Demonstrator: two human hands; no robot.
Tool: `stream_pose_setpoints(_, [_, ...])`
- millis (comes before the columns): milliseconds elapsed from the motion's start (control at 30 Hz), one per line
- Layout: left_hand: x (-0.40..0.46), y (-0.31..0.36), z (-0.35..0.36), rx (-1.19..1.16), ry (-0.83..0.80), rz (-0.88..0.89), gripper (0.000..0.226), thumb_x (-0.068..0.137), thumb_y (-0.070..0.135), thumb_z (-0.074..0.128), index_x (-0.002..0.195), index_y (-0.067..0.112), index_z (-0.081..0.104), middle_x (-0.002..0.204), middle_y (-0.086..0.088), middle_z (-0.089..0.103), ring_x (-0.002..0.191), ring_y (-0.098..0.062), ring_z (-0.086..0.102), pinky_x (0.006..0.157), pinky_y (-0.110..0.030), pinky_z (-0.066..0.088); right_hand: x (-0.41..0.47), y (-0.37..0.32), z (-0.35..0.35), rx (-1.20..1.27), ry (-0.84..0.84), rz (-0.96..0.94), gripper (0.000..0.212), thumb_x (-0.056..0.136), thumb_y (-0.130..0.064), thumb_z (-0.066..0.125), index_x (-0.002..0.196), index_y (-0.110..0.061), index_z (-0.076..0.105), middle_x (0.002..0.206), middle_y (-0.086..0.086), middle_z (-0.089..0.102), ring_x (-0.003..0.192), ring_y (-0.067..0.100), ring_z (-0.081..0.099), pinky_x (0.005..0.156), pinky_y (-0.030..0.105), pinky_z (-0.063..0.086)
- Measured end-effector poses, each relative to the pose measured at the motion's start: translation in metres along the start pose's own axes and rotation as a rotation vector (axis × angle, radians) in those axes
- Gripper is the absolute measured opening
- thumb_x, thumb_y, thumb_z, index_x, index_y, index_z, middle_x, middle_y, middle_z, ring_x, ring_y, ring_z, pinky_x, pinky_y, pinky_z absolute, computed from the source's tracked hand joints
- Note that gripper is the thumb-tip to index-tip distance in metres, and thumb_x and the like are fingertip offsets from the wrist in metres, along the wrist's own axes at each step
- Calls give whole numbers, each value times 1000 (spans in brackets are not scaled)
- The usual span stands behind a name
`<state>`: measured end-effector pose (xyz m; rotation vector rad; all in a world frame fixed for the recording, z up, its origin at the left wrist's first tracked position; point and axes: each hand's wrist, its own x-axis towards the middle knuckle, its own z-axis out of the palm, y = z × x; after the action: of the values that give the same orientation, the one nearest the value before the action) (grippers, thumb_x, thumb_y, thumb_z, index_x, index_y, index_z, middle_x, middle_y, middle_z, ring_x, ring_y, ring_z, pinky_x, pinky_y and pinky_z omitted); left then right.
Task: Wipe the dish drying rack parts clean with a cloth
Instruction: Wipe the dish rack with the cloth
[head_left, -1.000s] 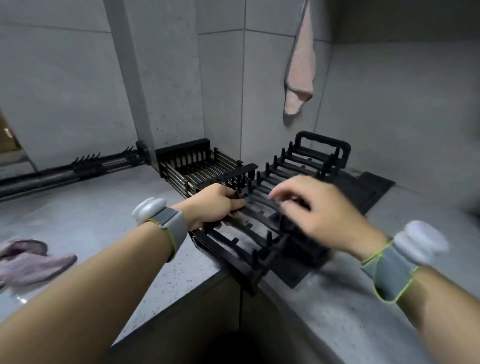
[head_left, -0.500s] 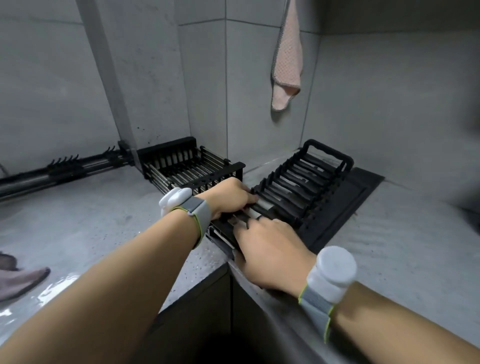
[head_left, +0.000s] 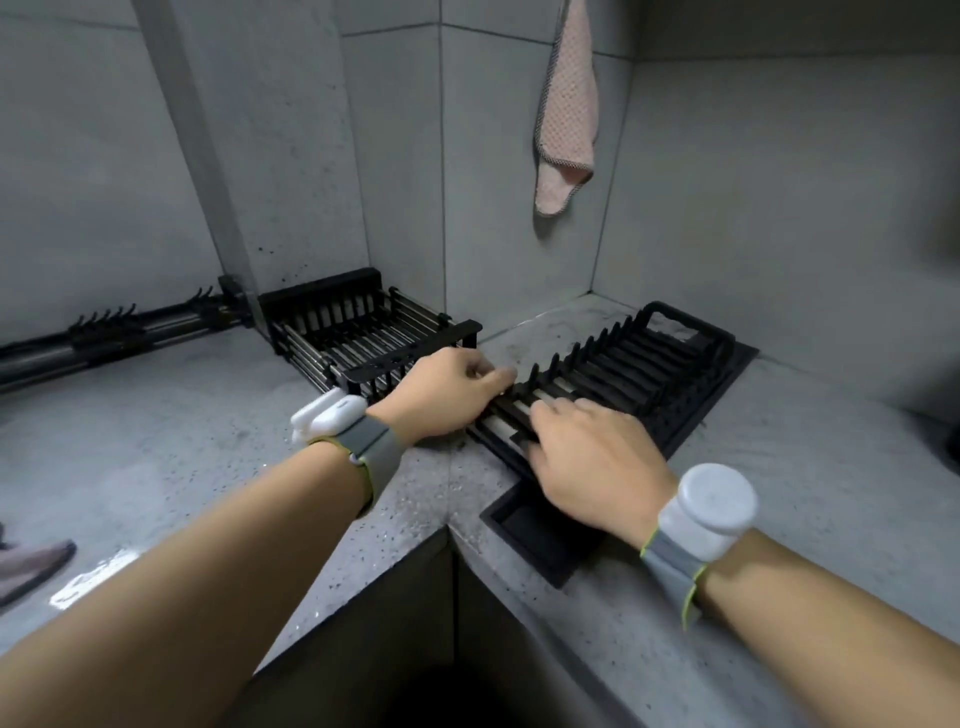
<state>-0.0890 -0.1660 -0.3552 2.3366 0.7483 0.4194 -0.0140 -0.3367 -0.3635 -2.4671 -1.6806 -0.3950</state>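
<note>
Black slatted rack gripped by left hand, right hand pressing flat; could slip off tray at lower centre.

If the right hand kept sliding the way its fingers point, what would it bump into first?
Probably the upright prongs of the slatted rack that the right hand rests on; beyond them comes the rack's handle end, though depth is hard to judge.

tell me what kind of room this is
Most likely a home kitchen corner: a speckled grey countertop, a black dish drying rack lying in its drip tray, a wire basket rack, and a pink cloth hanging on the tiled wall.
</note>
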Motion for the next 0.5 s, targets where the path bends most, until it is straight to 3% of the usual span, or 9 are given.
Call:
stream_pose_setpoints(67, [-10, -8, 5, -131, -34, -46, 34, 93, 55, 61, 102, 24, 70, 87, 4, 70, 76, -17, 66, 67, -29, 53, 0, 12, 3, -19, -18, 34, 23, 100, -40, 39, 106, -20, 48, 112, 1, 60, 108, 26, 56, 80, 38, 44])
stream_pose_setpoints(200, [-16, -15, 33, -240, -61, -79, 32, 92, 49, 65, 105, 20, 67, 90, -2, 74, 83, -24, 72, 80, -44, 61, -5, 28, 18, -76, -71, 82, 24, 100, -42, 38, 104, -21, 49, 108, -1, 60, 104, 23, 55, 84, 39, 45])
stream_pose_setpoints(333, [-16, -13, 56, -147, -79, -78, 37, 95, 49, 61, 116, 19, 65, 97, 4, 72, 97, -22, 68, 81, -32, 52, -7, 35, 26, -148, -89, 115, 30, 100, -43, 39, 111, -18, 52, 110, 1, 60, 107, 25, 52, 87, 39, 44])
stream_pose_setpoints(433, [-18, -8, 59, -146, -86, -84, 45, 99, 44, 56, 136, 18, 58, 117, -1, 70, 109, -20, 64, 93, -32, 50, -4, 37, 29, -161, -110, 146, 33, 99, -44, 40, 114, -16, 50, 113, 4, 59, 109, 27, 48, 87, 39, 45])
stream_pose_setpoints(500, [-19, -7, 58, -207, -108, -81, 47, 100, 40, 54, 142, 18, 52, 119, -2, 70, 108, -19, 65, 98, -34, 51, -4, 36, 30, -178, -107, 176, 36, 97, -44, 43, 118, -15, 49, 114, 6, 57, 109, 29, 46, 87, 40, 45])
